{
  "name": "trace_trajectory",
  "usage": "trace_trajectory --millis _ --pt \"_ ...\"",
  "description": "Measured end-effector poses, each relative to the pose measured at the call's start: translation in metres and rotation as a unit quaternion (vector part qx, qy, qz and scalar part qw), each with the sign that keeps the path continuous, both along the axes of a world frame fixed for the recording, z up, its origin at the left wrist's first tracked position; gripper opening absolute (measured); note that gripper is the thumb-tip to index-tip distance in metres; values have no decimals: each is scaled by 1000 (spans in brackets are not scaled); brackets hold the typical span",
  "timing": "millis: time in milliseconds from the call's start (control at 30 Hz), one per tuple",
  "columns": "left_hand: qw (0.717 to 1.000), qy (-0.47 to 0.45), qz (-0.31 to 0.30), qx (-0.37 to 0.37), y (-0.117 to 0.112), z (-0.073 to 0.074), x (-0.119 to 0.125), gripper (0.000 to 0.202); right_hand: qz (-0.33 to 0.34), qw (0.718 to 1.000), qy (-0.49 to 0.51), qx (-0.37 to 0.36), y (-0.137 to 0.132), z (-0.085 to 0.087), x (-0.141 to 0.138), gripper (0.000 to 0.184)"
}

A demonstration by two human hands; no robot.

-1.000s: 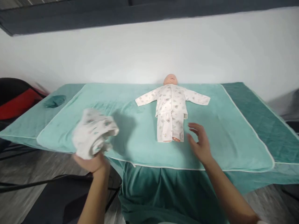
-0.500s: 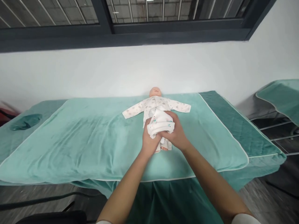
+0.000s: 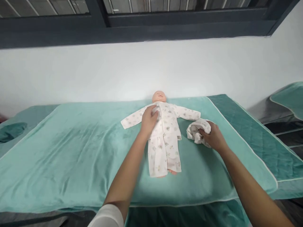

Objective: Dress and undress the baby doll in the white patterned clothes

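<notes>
A baby doll (image 3: 159, 96) lies face up on the bed, its head toward the wall. It wears a white printed top (image 3: 168, 118) with sleeves spread wide and matching trousers (image 3: 158, 154); its toes show below the cuffs. My left hand (image 3: 149, 121) rests on the left of the doll's chest, thumb and fingers apart against the top. Off to the doll's right, my right hand (image 3: 214, 135) grips a crumpled white printed cloth (image 3: 196, 130), close to the sleeve's end. How the cloth is folded cannot be made out.
A pale green sheet (image 3: 78, 151) with white piping covers the bed, over a darker quilted cover (image 3: 262, 142). The white wall (image 3: 106, 72) and dark window frame (image 3: 184, 28) stand behind. Another green-covered surface (image 3: 290, 97) is at the far right.
My hands were together on the bundled cloth above the doll. Now my right hand has carried it right and lower, and my left hand has let go and moved to the doll's chest.
</notes>
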State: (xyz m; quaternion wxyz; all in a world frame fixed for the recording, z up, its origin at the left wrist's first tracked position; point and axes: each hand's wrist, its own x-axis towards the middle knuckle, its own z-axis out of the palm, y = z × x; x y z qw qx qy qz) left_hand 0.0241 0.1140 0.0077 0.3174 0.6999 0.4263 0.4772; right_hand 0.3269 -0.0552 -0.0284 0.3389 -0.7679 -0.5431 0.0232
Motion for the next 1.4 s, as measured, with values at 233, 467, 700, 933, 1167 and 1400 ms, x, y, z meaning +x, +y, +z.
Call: trace_trajectory --millis 233,467,700,933,1167,1400 --pt "986 159 -15 40 50 -7 27 40 20 988 -149 -22 -21 39 -33 84" --pt "982 178 -24 56 50 -13 17 44 194 974 54 102 88 63 -127 40" --pt "987 157 -41 0 56 -13 15 44 246 947 164 126 185 20 -141 22" --pt "987 153 -43 -13 54 -12 14 42 232 950 175 115 178 11 -136 28" --pt "987 157 -31 -3 51 -12 17 41 228 951 177 111 180 9 -137 25" --pt "988 151 -37 1 51 -11 15 41 215 947 215 104 178 11 -137 23"
